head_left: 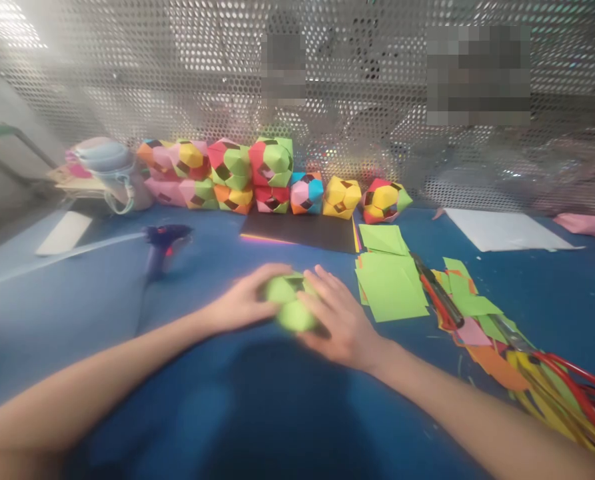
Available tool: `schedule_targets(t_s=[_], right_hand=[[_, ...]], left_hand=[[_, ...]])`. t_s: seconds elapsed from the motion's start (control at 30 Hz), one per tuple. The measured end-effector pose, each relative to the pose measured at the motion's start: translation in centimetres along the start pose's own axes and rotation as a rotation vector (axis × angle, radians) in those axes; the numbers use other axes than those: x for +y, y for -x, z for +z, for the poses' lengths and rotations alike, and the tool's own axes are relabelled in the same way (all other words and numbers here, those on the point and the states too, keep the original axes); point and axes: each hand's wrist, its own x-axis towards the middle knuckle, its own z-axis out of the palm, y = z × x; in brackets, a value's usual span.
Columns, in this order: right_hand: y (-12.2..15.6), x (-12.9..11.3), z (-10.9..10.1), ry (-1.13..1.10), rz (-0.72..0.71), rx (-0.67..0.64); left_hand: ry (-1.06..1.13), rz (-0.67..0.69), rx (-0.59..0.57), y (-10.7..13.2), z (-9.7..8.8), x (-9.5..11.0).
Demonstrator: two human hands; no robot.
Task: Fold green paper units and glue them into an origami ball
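Note:
A light green folded-paper ball [297, 316] sits between my two hands over the blue table, blurred by motion. My left hand [250, 299] grips its left side, thumb at the front and fingers behind. On the right side my right hand [340, 323] closes round it, fingers laid over the top and thumb below. Parts of the ball are hidden under the fingers. Just right of my right hand lies a stack of green paper squares [394, 287], with a red and black box cutter [440, 297] beside it.
Folded-paper balls [230, 163] line the back by the perforated metal screen [177, 87]. A glue gun [164, 243] stands left. Black sheets [297, 230] lie behind my hands. Paper scraps [477, 307] and red-handled scissors [567, 373] lie right; a white sheet [510, 230] lies behind them.

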Motion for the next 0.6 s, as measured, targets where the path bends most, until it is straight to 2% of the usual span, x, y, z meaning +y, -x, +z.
schedule_targets(t_s=[0.13,0.4,0.6], right_hand=[[-0.2,0.4,-0.5,-0.122,0.023,0.022],[-0.2,0.5,-1.1,-0.237,0.033,0.031],[-0.2,0.4,-1.1,-0.237,0.053,0.033]], left_hand=[[0.001,-0.034,-0.023,-0.1,-0.3,0.4],[0.048,-0.124,-0.158,-0.3,-1.1,1.4],[0.068,-0.091,-0.172,-0.4,-1.3,1.3]])
